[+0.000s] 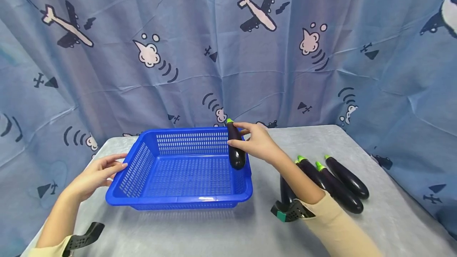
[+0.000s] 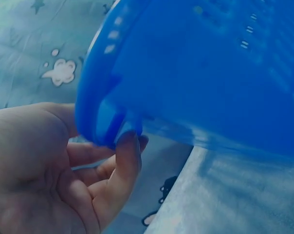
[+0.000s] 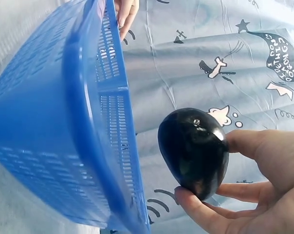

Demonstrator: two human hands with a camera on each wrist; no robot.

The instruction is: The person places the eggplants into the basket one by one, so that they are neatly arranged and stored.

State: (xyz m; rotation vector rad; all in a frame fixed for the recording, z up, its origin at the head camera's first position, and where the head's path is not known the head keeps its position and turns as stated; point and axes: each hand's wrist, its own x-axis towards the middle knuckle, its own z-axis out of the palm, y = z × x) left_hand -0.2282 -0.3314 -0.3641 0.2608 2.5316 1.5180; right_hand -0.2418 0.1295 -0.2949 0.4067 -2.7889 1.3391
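A blue plastic basket (image 1: 189, 200) with slotted walls stands on the table, its floor bare in the head view. My left hand (image 1: 93, 173) grips the basket's left rim; in the left wrist view its fingers (image 2: 127, 156) curl under the edge. My right hand (image 1: 258, 142) pinches a dark eggplant (image 1: 236, 154) with a green stem end, above the basket's right side. In the right wrist view the eggplant (image 3: 193, 153) shows its rounded end, held between thumb and fingers, apart from the basket wall.
Several more eggplants (image 1: 344, 193) lie on the grey table (image 1: 257, 225) at the right, partly hidden behind my right forearm. A blue curtain (image 1: 200, 50) printed with planes hangs behind the table.
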